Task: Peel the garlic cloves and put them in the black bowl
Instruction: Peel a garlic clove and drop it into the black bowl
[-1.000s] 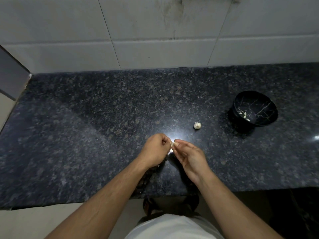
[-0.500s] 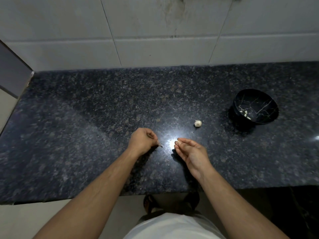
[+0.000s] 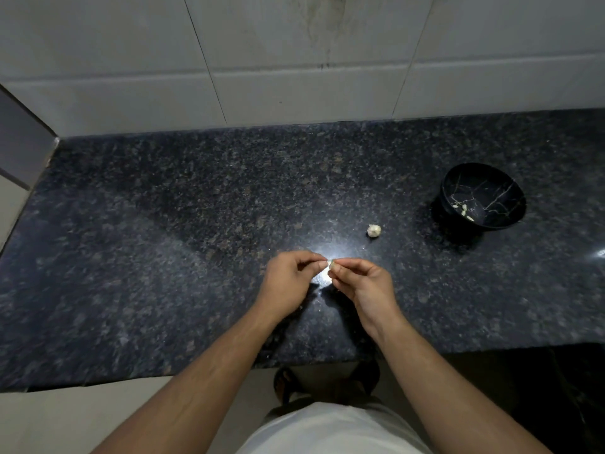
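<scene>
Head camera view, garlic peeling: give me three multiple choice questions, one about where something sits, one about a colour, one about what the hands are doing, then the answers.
1. Where is the loose garlic piece on the counter?
A. inside the bowl
B. between the hands and the black bowl
C. at the counter's far left

2. What colour is the wall behind the counter?
A. white tile
B. red brick
C. green paint

3. What are the hands doing?
A. lying flat on the counter
B. lifting the bowl
C. pinching one garlic clove between them

Answers: B, it lies just left of the bowl; A, pale tiles with grout lines; C, left hand and right hand meet fingertip to fingertip on it.

Both hands, left (image 3: 288, 283) and right (image 3: 363, 285), meet fingertip to fingertip, pinching.
</scene>
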